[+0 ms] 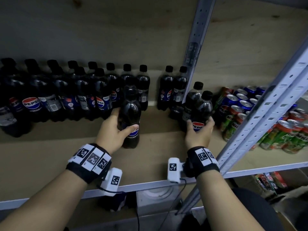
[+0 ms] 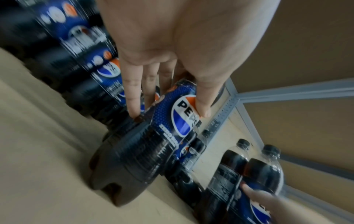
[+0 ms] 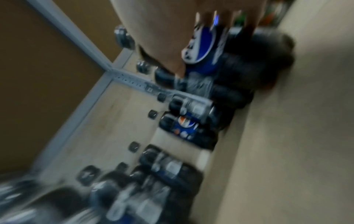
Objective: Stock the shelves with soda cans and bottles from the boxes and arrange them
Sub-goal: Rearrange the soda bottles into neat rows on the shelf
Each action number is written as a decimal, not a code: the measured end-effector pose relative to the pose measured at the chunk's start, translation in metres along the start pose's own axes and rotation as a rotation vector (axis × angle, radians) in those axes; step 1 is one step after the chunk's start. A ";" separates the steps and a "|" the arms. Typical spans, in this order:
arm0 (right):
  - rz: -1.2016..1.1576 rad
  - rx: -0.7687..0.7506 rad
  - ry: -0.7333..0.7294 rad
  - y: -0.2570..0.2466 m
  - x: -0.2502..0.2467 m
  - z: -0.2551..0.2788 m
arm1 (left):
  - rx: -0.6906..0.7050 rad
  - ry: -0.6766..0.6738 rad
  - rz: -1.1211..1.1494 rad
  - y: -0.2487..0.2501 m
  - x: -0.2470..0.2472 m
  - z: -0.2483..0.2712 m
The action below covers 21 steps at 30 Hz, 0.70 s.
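The left hand (image 1: 112,129) is wrapped around a Pepsi bottle (image 1: 130,112), thumb over the round logo and fingers behind the dark plastic body; the bottle stands upright on the wooden shelf (image 1: 50,157), partway between the front edge and the back wall. The right hand (image 1: 199,132) grips a second Pepsi bottle (image 1: 202,112) low on its label, thumb on one side and fingers on the other, further toward the shelf's right end. A third bottle (image 1: 193,99) stands touching it just behind.

Along the back edge to the left runs a row of Pepsi bottles (image 1: 55,94), at least 2 deep, black caps up and labels turned every which way. 2 more bottles (image 1: 173,89) stand by the back wall between the held ones, with a bare gap to their left. A grey perforated metal upright (image 1: 196,39) rises in front of that pair, and a second slanted upright (image 1: 270,110) crosses the right side, partly screening blue Pepsi cans (image 1: 240,100) and green Milo cans (image 1: 283,137) packed at the shelf's right end.

The bottles are smooth, waisted and glossy; the shelf is pale matte board edged in grey metal. Both wrist views are motion-blurred.
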State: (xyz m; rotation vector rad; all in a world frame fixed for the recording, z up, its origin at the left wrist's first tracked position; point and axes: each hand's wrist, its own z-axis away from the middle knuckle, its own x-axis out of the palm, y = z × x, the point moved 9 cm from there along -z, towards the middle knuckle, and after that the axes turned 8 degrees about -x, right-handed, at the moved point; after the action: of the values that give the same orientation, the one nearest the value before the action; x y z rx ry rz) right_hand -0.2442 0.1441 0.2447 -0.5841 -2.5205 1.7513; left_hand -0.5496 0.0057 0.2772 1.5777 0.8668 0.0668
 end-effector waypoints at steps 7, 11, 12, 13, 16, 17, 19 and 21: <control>-0.055 -0.094 -0.216 0.000 0.030 0.039 | -0.041 0.079 -0.038 -0.017 -0.039 0.002; -0.195 -0.100 -0.432 -0.030 0.092 0.076 | -0.087 0.110 -0.044 -0.028 -0.055 -0.006; -0.194 -0.127 -0.458 -0.039 0.104 0.084 | -0.093 0.114 -0.046 -0.030 -0.058 -0.008; -0.189 -0.146 -0.483 -0.046 0.114 0.090 | -0.093 0.119 -0.052 -0.032 -0.059 -0.009; -0.181 -0.139 -0.555 -0.049 0.129 0.098 | -0.077 0.130 -0.078 -0.030 -0.061 -0.008; -0.167 -0.140 -0.571 -0.047 0.129 0.099 | -0.069 0.134 -0.091 -0.030 -0.060 -0.008; -0.126 -0.173 -0.541 -0.045 0.113 0.096 | -0.058 0.140 -0.112 -0.030 -0.060 -0.007; -0.127 -0.216 -0.343 -0.042 0.077 0.081 | -0.057 0.142 -0.127 -0.030 -0.060 -0.007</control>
State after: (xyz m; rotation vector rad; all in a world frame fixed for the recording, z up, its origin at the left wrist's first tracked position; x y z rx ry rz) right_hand -0.3467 0.0822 0.2378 -0.1275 -2.9229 1.6713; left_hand -0.6108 -0.0232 0.2783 1.4752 1.0656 0.1129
